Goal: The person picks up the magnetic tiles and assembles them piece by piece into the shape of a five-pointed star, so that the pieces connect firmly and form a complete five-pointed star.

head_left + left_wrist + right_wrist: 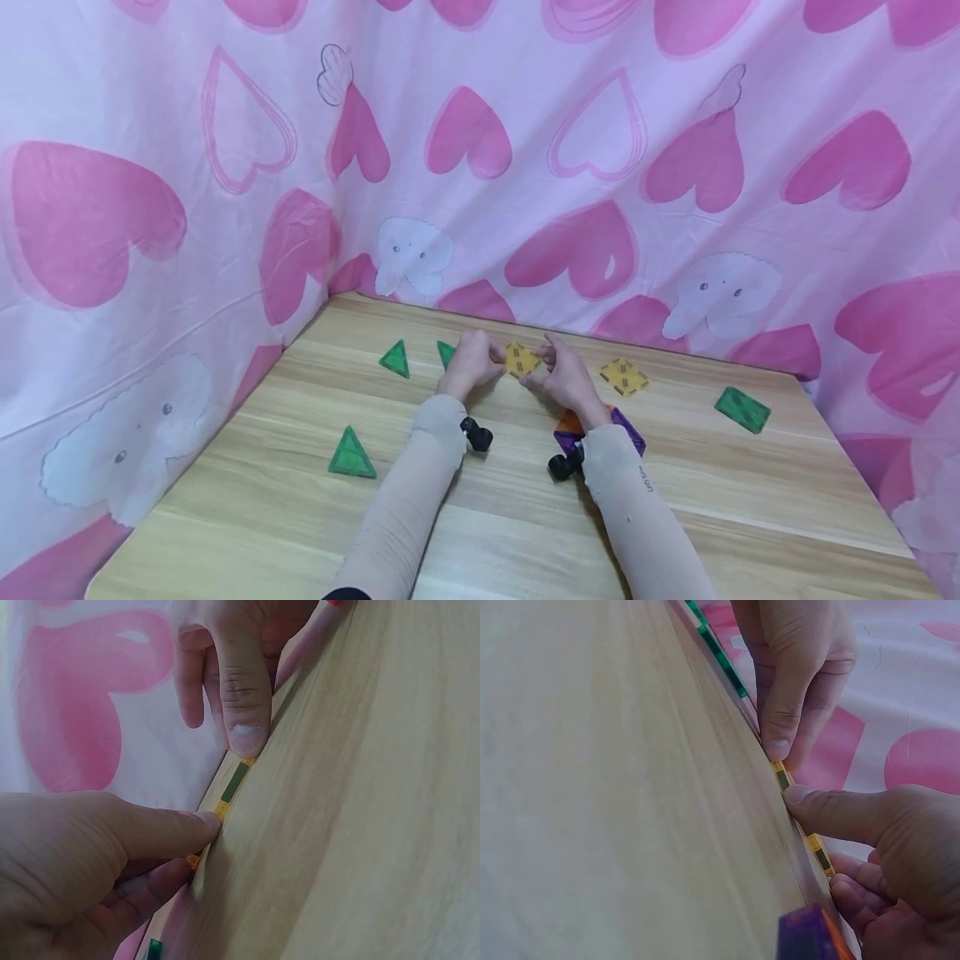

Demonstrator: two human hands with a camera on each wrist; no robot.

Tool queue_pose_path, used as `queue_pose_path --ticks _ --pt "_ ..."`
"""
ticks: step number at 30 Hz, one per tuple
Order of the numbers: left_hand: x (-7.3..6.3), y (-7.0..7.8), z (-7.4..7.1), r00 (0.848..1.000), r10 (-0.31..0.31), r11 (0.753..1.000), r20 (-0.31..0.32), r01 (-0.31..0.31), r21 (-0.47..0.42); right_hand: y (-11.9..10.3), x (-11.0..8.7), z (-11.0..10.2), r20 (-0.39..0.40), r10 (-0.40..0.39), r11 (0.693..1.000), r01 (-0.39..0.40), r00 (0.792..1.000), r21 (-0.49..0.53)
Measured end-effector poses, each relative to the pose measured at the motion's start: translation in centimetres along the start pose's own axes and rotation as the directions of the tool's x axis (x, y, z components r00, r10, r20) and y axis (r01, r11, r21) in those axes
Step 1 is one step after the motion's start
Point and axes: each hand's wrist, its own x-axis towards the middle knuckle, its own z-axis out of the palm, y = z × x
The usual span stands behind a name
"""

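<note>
A yellow magnetic tile (522,360) lies on the table between the two hands. My left hand (472,364) pinches its left end between thumb and fingertips; in the left wrist view the tile's thin edge (236,782) shows beside the thumb. From the right, my right hand (566,379) holds the same tile. Its thumb sits on the near edge in the right wrist view, with the other fingers (862,889) bent by the far end. Part of a green triangle tile (446,353) is hidden behind the left hand.
Another yellow tile (624,377) lies to the right, with a green tile (742,410) farther over. Green triangle tiles (395,359) (352,454) are on the left. Purple tiles (628,431) and an orange tile (569,423) lie under the right wrist. A heart-patterned curtain (468,133) borders the table.
</note>
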Motion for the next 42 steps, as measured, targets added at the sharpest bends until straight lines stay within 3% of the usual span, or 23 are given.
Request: queue_pose_path --ticks 6,12,17,24,30,36,42 --pt "-0.1 0.3 -0.2 1.0 0.0 0.999 0.007 0.001 -0.042 -0.1 0.1 -0.1 0.001 -0.014 1.0 0.014 1.0 -0.003" --pt "-2.4 3.1 -3.2 0.997 0.028 0.994 0.077 -0.02 -0.112 -0.1 0.0 0.1 0.004 -0.008 1.0 0.008 1.0 -0.009" --pt "-3.1 3.6 -4.9 0.999 0.019 0.992 0.03 -0.015 -0.122 -0.2 -0.2 0.1 -0.002 -0.043 0.999 0.042 0.999 -0.031" --pt "-4.1 2.0 -7.6 1.0 0.008 0.998 0.017 -0.007 -0.06 -1.5 -0.2 0.0 -0.018 -0.144 0.989 0.144 0.989 -0.031" --pt "-5.3 -0.7 -10.0 0.999 -0.003 1.0 0.04 0.003 -0.009 -3.1 -0.5 1.6 0.031 -0.234 0.97 0.231 0.972 0.079" --pt "-6.4 -3.0 -11.8 0.999 -0.025 1.0 0.033 0.025 0.018 -4.0 -0.9 3.7 0.111 -0.264 0.949 0.237 0.958 0.209" --pt "-7.3 -4.5 -13.2 0.999 -0.044 0.998 0.021 0.043 0.051 -4.8 -1.3 5.4 0.153 -0.276 0.942 0.235 0.949 0.241"
